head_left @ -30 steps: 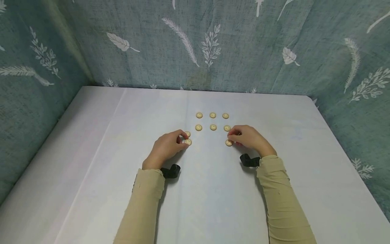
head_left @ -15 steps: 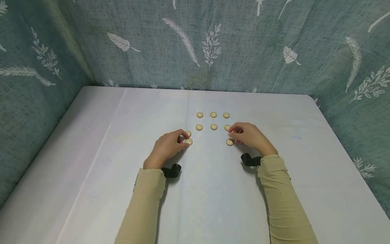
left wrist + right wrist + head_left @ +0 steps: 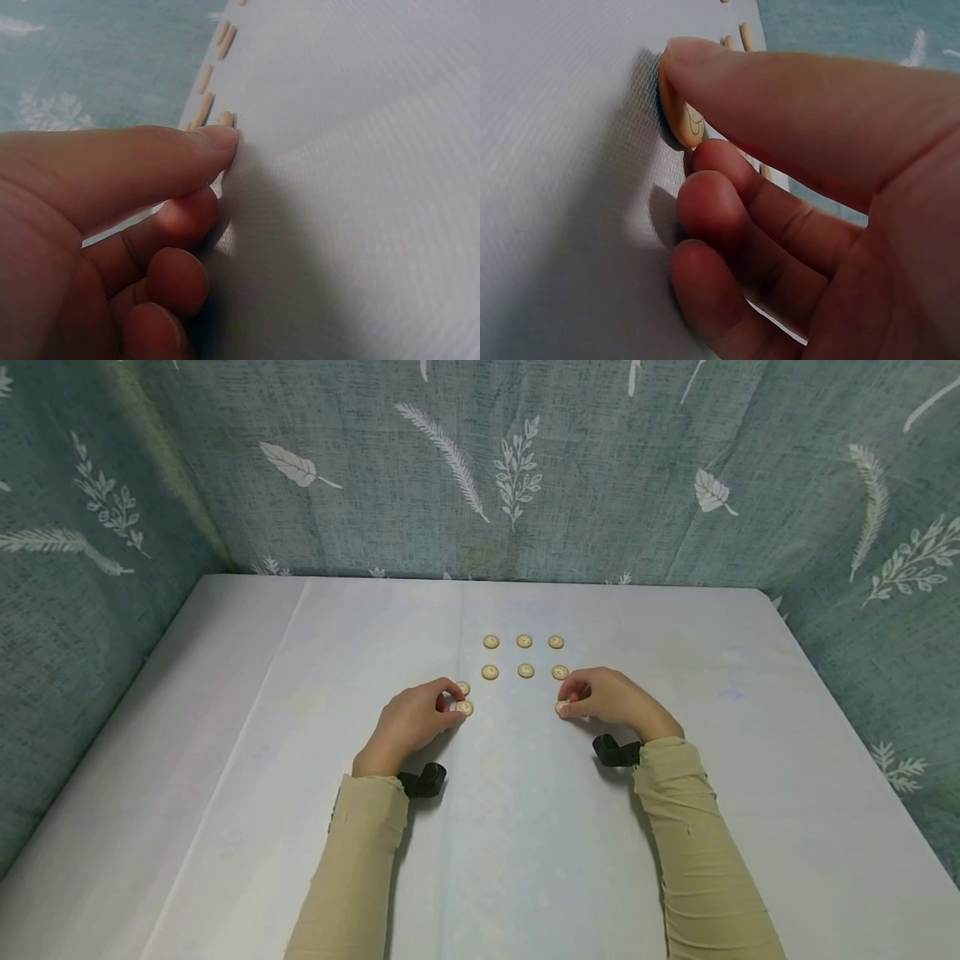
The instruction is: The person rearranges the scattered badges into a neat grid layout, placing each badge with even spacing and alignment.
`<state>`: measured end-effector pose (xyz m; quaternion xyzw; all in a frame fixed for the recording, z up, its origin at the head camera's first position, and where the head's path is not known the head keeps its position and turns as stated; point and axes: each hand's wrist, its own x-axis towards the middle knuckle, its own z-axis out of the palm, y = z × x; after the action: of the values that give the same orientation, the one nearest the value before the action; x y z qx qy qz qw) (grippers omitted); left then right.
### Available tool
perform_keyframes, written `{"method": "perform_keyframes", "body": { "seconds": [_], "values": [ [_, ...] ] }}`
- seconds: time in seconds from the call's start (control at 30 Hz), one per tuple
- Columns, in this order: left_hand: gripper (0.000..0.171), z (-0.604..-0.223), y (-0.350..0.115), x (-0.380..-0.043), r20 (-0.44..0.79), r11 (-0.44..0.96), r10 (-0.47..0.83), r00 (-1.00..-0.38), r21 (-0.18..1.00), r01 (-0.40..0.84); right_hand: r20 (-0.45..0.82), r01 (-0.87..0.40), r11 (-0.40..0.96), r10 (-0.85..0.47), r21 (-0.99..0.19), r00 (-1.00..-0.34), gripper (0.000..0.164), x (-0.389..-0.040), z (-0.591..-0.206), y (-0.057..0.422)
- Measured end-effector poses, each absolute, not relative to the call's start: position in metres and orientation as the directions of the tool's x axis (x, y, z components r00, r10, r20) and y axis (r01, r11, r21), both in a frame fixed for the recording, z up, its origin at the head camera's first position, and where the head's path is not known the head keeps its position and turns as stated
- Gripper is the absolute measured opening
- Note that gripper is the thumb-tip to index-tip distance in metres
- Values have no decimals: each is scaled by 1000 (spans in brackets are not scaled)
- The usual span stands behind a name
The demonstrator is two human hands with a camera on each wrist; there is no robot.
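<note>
Small round wooden discs with dark line markings lie on the white tabletop. My left hand [image 3: 411, 722] holds the near-left wooden disc [image 3: 465, 708] between thumb and curled index finger; another disc [image 3: 463, 688] lies right behind it, partly covered by the index finger. In the left wrist view the thumb [image 3: 150, 161] hides most of the grip. My right hand [image 3: 615, 700] pinches a wooden disc [image 3: 676, 105] by its edges on the table, thumb at one side and index finger at the other. Its remaining fingers curl beneath in the right wrist view.
Beyond the hands are two rows of discs, a back row [image 3: 524, 641] and a nearer row [image 3: 526, 670]. A leaf-patterned green cloth [image 3: 480, 485] rises behind the table [image 3: 495, 827] and along its sides. Each wrist carries a black camera mount [image 3: 617, 751].
My right hand lifted slightly off the near-right disc, then came back down and took it between thumb and index finger. The left hand has stayed in place.
</note>
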<state>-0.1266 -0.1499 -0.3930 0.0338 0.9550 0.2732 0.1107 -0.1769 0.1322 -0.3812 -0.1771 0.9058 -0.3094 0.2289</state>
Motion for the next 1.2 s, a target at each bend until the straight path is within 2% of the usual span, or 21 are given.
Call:
{"method": "perform_keyframes", "body": {
  "seconds": [0.6, 0.9, 1.2],
  "values": [
    [25, -391, -149, -127, -193, 845, 123, -974, 535, 1, -299, -173, 762, -438, -624, -848, 19, -178, -379, 135],
    [25, -398, -151, -117, -227, 841, 105, -968, 539, -36, -329, -144, 759, -434, -635, -839, 19, -173, -387, 134],
    [23, -395, -150, -124, -165, 839, 119, -979, 544, 10, -298, -157, 751, -432, -641, -851, 21, -176, -380, 137]
  ]
}}
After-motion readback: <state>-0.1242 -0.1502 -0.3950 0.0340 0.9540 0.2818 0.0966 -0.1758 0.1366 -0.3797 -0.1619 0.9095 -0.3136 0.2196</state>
